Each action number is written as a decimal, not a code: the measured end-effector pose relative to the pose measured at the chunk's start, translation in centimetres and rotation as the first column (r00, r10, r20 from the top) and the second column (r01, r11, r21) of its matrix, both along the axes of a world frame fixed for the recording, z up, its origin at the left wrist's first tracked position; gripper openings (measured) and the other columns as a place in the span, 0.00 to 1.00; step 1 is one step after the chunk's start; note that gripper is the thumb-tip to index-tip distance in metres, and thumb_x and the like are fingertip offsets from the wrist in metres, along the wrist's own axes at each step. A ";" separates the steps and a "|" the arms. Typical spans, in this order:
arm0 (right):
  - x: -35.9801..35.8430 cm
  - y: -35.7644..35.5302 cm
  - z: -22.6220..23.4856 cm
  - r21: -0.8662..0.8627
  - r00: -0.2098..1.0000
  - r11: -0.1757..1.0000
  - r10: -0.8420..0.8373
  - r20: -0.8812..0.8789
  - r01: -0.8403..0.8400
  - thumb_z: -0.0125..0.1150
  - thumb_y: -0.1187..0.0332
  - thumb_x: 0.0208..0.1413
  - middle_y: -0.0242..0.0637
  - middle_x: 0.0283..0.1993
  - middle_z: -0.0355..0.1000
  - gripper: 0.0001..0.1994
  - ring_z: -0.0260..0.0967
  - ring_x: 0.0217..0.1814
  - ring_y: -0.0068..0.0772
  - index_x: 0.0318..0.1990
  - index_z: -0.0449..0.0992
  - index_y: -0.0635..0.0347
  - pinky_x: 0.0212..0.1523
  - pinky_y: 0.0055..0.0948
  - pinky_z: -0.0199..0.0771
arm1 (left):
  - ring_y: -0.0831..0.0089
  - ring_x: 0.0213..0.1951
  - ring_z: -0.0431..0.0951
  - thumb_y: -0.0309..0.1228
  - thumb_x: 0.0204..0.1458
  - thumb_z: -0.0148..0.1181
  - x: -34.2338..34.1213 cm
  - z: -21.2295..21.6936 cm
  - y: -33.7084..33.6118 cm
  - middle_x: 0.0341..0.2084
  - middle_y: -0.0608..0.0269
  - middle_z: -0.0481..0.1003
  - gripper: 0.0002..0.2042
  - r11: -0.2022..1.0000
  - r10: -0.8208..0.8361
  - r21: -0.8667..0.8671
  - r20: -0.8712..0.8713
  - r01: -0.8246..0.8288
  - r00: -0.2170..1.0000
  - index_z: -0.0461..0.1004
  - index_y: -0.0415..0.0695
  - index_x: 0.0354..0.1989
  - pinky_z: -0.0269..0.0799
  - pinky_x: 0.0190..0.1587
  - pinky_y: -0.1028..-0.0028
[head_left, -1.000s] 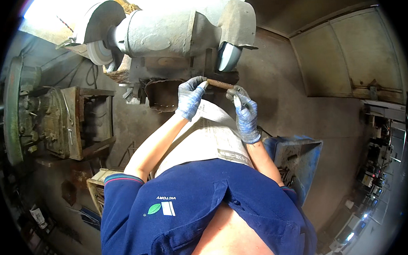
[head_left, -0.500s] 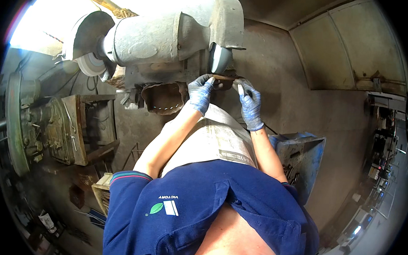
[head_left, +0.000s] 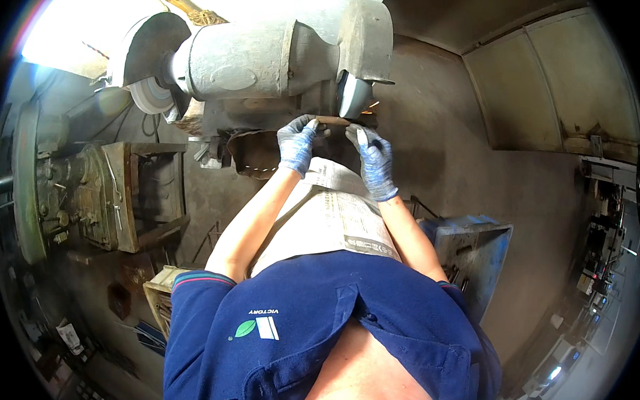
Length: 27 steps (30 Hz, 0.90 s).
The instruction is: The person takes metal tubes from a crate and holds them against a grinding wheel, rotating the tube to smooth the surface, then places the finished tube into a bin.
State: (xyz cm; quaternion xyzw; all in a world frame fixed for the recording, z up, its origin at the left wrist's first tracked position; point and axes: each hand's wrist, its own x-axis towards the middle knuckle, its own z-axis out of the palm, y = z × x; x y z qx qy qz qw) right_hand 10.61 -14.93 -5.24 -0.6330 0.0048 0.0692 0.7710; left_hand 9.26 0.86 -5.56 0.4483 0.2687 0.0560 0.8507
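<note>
Single head-worn fisheye, steeply downward, near bench grinder (head_left: 259, 57)

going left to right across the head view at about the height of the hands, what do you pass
green machine → open-fronted metal box → left hand in a blue glove → brown rod held between both hands → right hand in a blue glove → bare grey floor → panelled wall

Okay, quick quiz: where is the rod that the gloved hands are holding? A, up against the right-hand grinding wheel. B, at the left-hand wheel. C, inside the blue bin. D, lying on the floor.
A: both hands, left hand and right hand, hold the rod at the right-hand wheel of the bench grinder.
</note>
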 end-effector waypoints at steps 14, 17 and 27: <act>1.3 -3.5 -0.5 0.147 0.995 0.989 -0.013 -0.103 0.028 0.55 0.66 0.57 0.36 0.32 0.71 0.12 0.71 0.40 0.32 0.27 0.74 0.66 0.50 0.33 0.71 | 0.74 0.25 0.75 0.20 0.51 0.55 1.9 -0.8 -2.8 0.26 0.58 0.76 0.04 0.996 -0.089 0.003 -0.035 0.090 0.995 0.74 0.33 0.33 0.76 0.31 0.77; 1.5 -3.8 -1.0 0.228 0.999 0.974 0.013 -0.048 -0.002 0.55 0.66 0.57 0.35 0.32 0.71 0.12 0.71 0.40 0.31 0.26 0.74 0.65 0.50 0.33 0.72 | 0.73 0.25 0.76 0.21 0.52 0.55 2.1 -1.3 -3.0 0.26 0.57 0.76 0.05 0.996 -0.094 -0.003 -0.044 0.094 0.995 0.74 0.32 0.33 0.76 0.30 0.77; 0.8 -0.3 -0.6 0.188 0.989 0.982 0.041 -0.139 -0.015 0.54 0.65 0.58 0.44 0.40 0.74 0.13 0.71 0.44 0.36 0.36 0.76 0.69 0.53 0.32 0.70 | 0.72 0.22 0.76 0.21 0.53 0.53 1.5 -1.1 0.4 0.23 0.58 0.75 0.03 0.998 -0.052 -0.047 -0.086 0.048 0.995 0.73 0.35 0.31 0.75 0.24 0.76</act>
